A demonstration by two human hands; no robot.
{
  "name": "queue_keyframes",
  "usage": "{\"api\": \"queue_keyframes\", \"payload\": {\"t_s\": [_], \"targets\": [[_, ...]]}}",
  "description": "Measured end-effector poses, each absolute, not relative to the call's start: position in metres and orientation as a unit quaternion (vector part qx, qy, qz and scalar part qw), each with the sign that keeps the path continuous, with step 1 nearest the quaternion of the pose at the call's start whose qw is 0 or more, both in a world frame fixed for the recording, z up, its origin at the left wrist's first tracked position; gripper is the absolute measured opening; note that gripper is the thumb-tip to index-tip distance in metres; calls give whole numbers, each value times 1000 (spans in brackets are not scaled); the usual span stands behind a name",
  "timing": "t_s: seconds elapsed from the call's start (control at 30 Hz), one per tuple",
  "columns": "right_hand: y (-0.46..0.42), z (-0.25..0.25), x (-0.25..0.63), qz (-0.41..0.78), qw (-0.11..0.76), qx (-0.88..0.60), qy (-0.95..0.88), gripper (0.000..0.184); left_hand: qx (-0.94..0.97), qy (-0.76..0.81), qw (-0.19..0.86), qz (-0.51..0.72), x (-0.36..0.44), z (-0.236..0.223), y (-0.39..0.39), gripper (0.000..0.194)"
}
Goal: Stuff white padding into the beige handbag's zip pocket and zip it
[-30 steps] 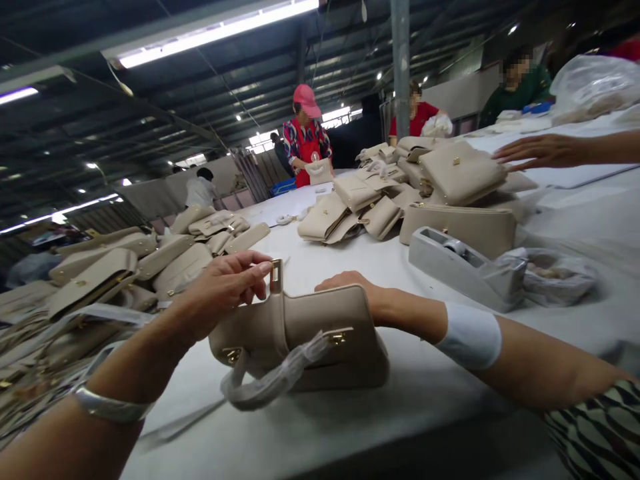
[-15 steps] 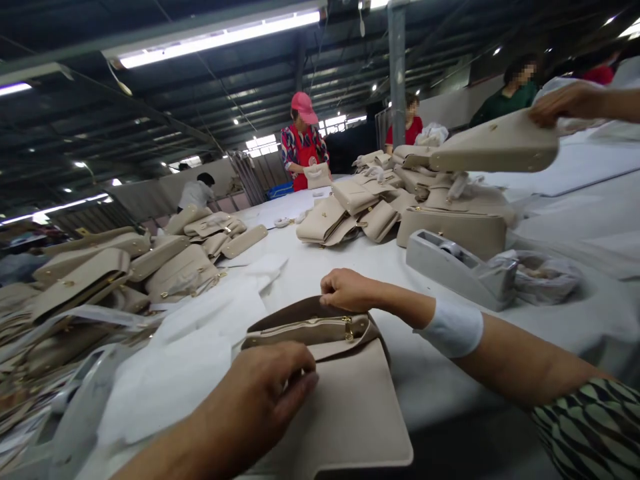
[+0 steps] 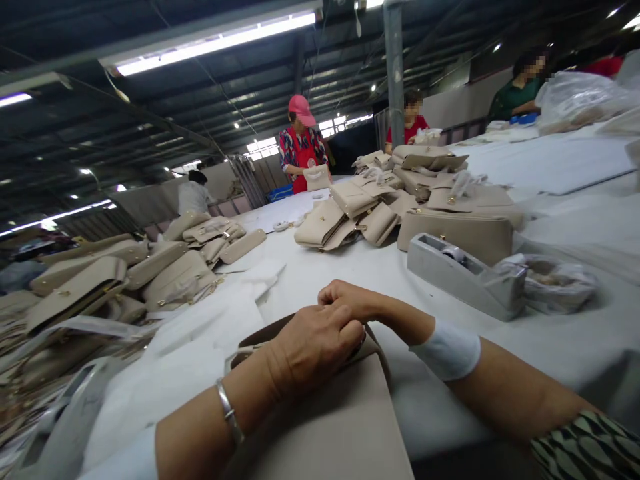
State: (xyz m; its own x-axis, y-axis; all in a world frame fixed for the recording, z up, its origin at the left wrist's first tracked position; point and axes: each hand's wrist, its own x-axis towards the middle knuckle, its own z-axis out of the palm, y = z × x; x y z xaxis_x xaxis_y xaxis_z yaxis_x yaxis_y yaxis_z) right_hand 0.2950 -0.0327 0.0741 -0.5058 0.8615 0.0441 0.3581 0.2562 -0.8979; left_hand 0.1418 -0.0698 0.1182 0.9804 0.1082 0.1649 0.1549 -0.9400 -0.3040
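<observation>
A beige handbag (image 3: 345, 413) lies in front of me with its flap spread toward me and its top gaping. My right hand (image 3: 347, 299) is closed on the far rim of the opening. Across the opening reaches my left hand (image 3: 313, 343), its fingers pinched beside the right hand. Those fingers cover the zipper, so what they grip is hidden. A silver bracelet (image 3: 229, 410) circles my left wrist, and a pale band (image 3: 447, 349) wraps my right forearm.
A grey tape dispenser (image 3: 463, 273) stands right of the bag, beside a plastic-wrapped bundle (image 3: 557, 283). Beige bags pile up on the left (image 3: 175, 277) and ahead (image 3: 320, 223). White sheets (image 3: 200, 340) lie left. A co-worker in a pink cap (image 3: 303, 143) holds a bag across the table.
My left hand has moved up and right from the flap to the opening, over where the gold zipper pull showed. My right hand stays on the rim. Another person's hand lifting a bag has left view.
</observation>
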Motion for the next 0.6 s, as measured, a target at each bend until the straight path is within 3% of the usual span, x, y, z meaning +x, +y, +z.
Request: {"api": "queue_keyframes", "payload": {"t_s": [0.17, 0.3, 0.6], "targets": [[-35, 69, 296, 479, 297, -396, -725, 11, -944, -251, 170, -130, 139, 108, -72, 18], [-39, 72, 298, 416, 285, -422, -754, 10, -880, -448, 139, -80, 124, 112, -78, 20], [-44, 78, 299, 404, 258, -429, -766, 17, -789, -588, 163, -75, 40, 121, -78, 25]]}}
